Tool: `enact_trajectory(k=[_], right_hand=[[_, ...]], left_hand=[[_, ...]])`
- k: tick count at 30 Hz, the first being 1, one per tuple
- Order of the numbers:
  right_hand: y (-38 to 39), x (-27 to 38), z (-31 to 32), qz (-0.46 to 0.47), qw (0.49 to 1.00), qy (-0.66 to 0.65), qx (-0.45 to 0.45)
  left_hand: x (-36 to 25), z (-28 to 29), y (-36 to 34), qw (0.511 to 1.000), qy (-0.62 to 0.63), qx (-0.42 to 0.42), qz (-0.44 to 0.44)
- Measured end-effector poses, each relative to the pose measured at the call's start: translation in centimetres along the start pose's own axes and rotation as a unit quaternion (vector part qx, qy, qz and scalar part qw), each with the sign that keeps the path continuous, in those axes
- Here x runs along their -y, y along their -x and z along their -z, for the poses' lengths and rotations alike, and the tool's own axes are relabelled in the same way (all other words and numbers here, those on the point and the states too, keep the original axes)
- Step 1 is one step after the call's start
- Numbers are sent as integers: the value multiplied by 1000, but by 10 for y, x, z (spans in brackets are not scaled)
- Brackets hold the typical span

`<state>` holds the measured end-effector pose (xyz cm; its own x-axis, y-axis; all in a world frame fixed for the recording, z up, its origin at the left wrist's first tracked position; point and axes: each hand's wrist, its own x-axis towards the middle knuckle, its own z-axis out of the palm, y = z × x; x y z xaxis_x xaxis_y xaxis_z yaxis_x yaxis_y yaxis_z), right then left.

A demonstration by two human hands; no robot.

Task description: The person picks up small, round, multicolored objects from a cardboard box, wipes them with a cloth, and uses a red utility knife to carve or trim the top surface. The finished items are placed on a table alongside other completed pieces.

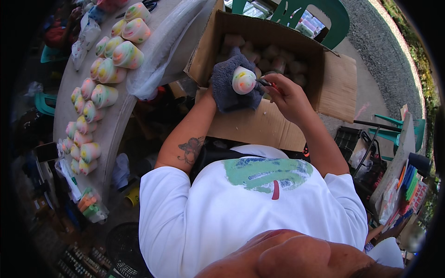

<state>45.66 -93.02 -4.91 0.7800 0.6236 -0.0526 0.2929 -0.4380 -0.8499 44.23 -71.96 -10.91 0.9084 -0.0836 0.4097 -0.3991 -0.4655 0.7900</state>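
Note:
A dark blue-grey towel (225,76) wraps my left hand (213,90), whose fingers are hidden beneath it. Cradled in that towel is a small white cup-shaped piece (244,80) speckled yellow, orange and green, its rounded end facing up. My right hand (288,95) is closed around a small dark hand tool (263,82) with some red on its handle; its exact kind is hard to make out. The tool's tip is at the right side of the speckled cup, and I cannot tell whether they touch. Both hands are over the near side of an open cardboard box (324,69).
More pale cups (285,62) lie inside the box. On the left, a curved grey table (121,104) bears several rows of speckled cups (127,54). Clear plastic sheeting (160,60) hangs over its edge. A green plastic chair (336,21) stands behind the box; a cluttered stand (398,162) is at right.

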Motion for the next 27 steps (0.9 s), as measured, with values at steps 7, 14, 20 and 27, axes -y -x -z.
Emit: enact_trajectory(k=[7, 14, 20, 27], right_hand=[[-12, 7, 1, 45, 998, 8, 36], [-17, 5, 4, 64, 997, 6, 32], [-18, -1, 2, 71, 997, 18, 23], [-16, 2, 2, 60, 997, 26, 28]], left_hand=[[1, -4, 0, 1000, 9, -12, -6], [7, -5, 1, 999, -30, 23, 22], [10, -7, 2, 999, -13, 26, 37], [6, -6, 2, 999, -30, 29, 27]])
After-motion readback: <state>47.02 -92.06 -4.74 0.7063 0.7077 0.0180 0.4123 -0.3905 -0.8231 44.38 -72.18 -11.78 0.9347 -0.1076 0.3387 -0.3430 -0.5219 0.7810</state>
